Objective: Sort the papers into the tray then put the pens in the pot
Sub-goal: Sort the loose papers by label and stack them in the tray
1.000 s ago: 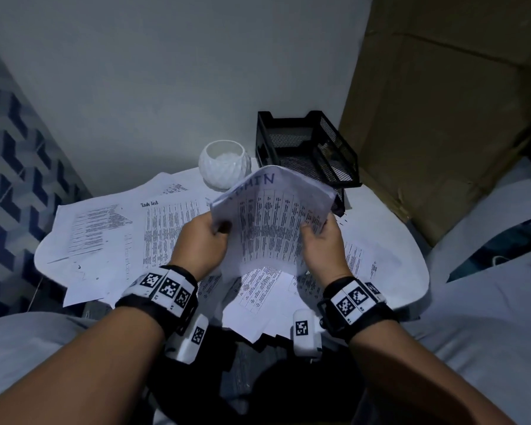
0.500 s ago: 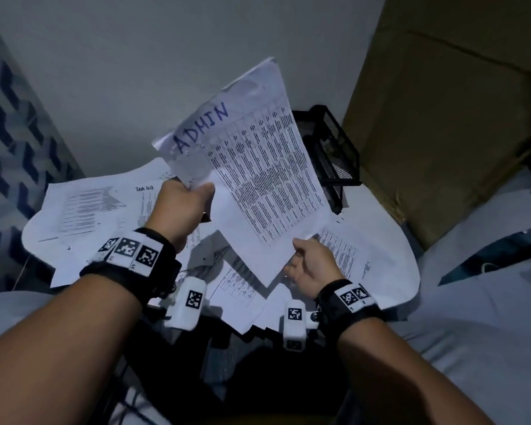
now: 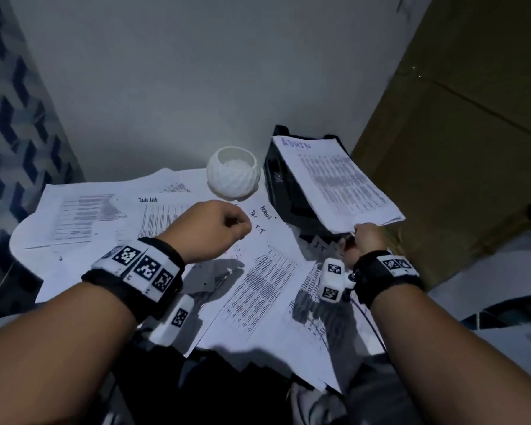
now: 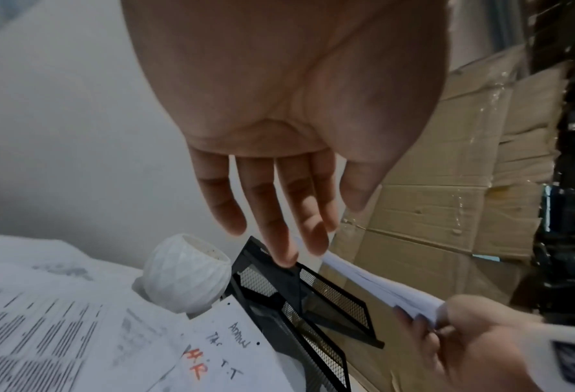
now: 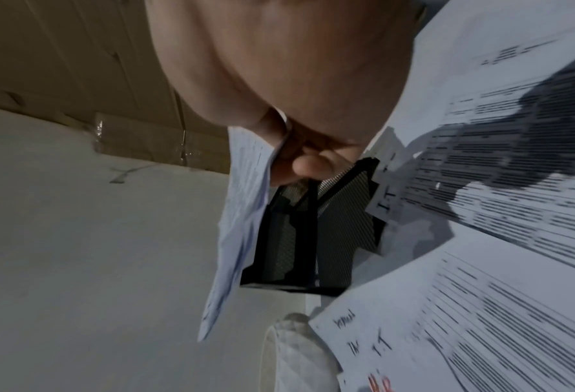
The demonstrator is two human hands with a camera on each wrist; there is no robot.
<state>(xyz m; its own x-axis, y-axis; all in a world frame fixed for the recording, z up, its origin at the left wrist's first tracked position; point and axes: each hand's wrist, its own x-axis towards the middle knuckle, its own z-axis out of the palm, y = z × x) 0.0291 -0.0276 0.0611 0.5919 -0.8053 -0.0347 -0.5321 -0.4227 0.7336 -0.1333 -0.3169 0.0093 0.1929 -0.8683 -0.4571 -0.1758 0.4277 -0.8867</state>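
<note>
My right hand [image 3: 360, 240] pinches the near edge of a thin stack of printed papers headed "ADMIN" [image 3: 334, 182]. The stack lies tilted over the black mesh tray [image 3: 284, 191] at the back right; in the right wrist view the papers [image 5: 242, 212] hang beside the tray [image 5: 313, 225]. My left hand [image 3: 218, 228] hovers above the loose sheets [image 3: 258, 286] spread over the table, fingers relaxed and empty; the left wrist view shows its fingers [image 4: 272, 212] straight. A white faceted pot [image 3: 233, 171] stands left of the tray. No pens show.
Printed sheets cover most of the small white table [image 3: 19, 240], some hanging over its front edge. A large cardboard box [image 3: 460, 148] rises right behind the tray. A grey wall closes the back, patterned blue wall on the left.
The left hand let go of the ADMIN stack and dropped toward the table. The right hand carried the stack right and back, over the tray.
</note>
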